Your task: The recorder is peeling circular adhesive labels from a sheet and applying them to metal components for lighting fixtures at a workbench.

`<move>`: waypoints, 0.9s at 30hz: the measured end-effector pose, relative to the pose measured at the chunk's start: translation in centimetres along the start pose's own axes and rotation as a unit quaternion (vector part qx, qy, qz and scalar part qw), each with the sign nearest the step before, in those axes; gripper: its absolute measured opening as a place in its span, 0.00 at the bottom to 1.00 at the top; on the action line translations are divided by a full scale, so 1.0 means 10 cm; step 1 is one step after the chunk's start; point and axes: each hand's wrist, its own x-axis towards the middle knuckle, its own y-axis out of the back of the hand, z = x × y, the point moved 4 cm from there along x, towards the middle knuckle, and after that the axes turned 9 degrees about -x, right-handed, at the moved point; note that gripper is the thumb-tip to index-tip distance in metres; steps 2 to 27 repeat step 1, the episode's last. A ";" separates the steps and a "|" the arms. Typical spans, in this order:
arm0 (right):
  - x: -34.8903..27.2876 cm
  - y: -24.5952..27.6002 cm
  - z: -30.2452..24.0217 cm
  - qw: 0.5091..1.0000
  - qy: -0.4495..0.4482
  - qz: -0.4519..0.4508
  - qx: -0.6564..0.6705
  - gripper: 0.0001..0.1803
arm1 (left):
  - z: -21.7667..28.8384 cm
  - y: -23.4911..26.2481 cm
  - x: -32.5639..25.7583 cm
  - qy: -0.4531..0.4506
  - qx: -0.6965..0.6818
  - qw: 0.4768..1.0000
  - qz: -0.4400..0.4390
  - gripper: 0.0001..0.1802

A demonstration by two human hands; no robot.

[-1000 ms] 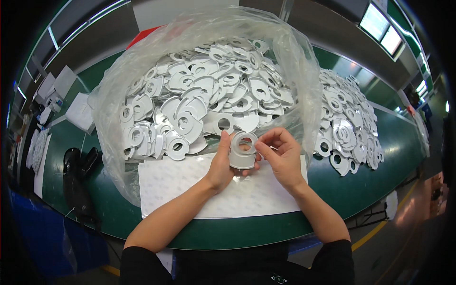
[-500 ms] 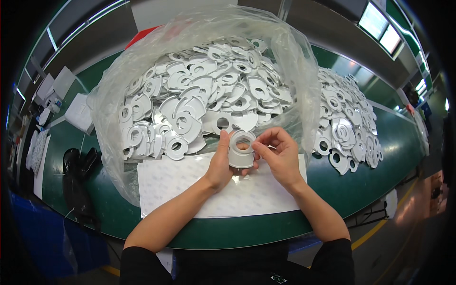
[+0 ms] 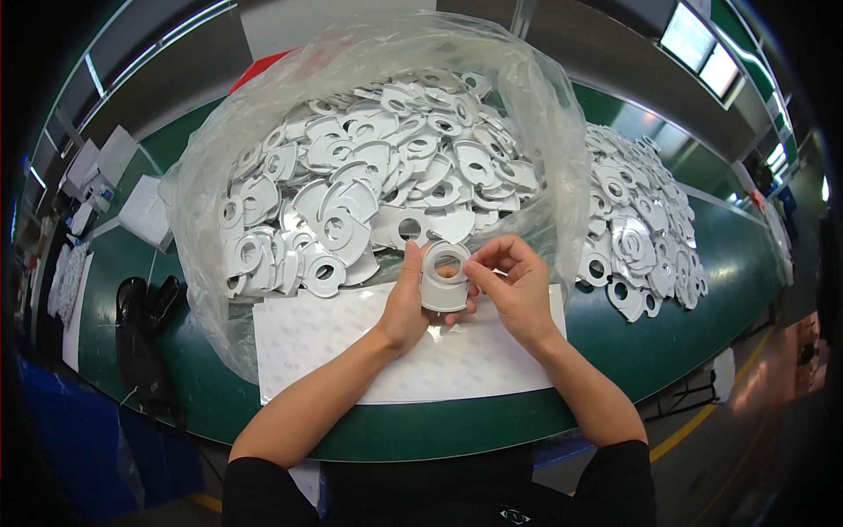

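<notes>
Together, both hands, left hand (image 3: 406,309) and right hand (image 3: 518,294), pinched one flat white plastic ring-holed piece (image 3: 444,279) at frame centre, above the green worktop (image 3: 694,325).

My green tabletop (image 3: 702,290) carries a clear bag (image 3: 211,176) of white rings, a loose ring pile (image 3: 641,220) at right, a white sheet (image 3: 351,351) in front, a black object (image 3: 140,334) at left.
</notes>
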 end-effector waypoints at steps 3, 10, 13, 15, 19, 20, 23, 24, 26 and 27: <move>0.00 0.00 0.01 1.000 0.000 0.000 -0.002 0.08 | -0.01 0.01 0.00 0.001 0.002 1.000 -0.004 0.37; 0.00 0.00 0.01 1.000 0.000 0.000 -0.002 0.08 | -0.01 0.01 0.00 0.001 0.002 1.000 -0.004 0.37; 0.00 0.00 0.01 1.000 0.000 0.000 -0.002 0.08 | -0.01 0.01 0.00 0.001 0.002 1.000 -0.004 0.37; 0.00 0.00 0.01 1.000 0.000 0.000 -0.002 0.08 | -0.01 0.01 0.00 0.001 0.002 1.000 -0.004 0.37; 0.00 0.00 0.01 1.000 0.000 0.000 -0.002 0.08 | -0.01 0.01 0.00 0.001 0.002 1.000 -0.004 0.37; 0.00 0.00 0.01 1.000 0.000 0.000 -0.002 0.08 | -0.01 0.01 0.00 0.001 0.002 1.000 -0.004 0.37; 0.00 0.00 0.01 1.000 0.000 0.000 -0.002 0.08 | -0.01 0.01 0.00 0.001 0.002 1.000 -0.004 0.37; 0.00 0.00 0.01 1.000 0.000 0.000 -0.002 0.08 | -0.01 0.01 0.00 0.001 0.002 1.000 -0.004 0.37; 0.00 0.00 0.01 1.000 0.000 0.000 -0.002 0.08 | -0.01 0.01 0.00 0.001 0.002 1.000 -0.004 0.37; 0.00 0.00 0.01 1.000 0.000 0.000 -0.002 0.08 | -0.01 0.01 0.00 0.001 0.002 1.000 -0.004 0.37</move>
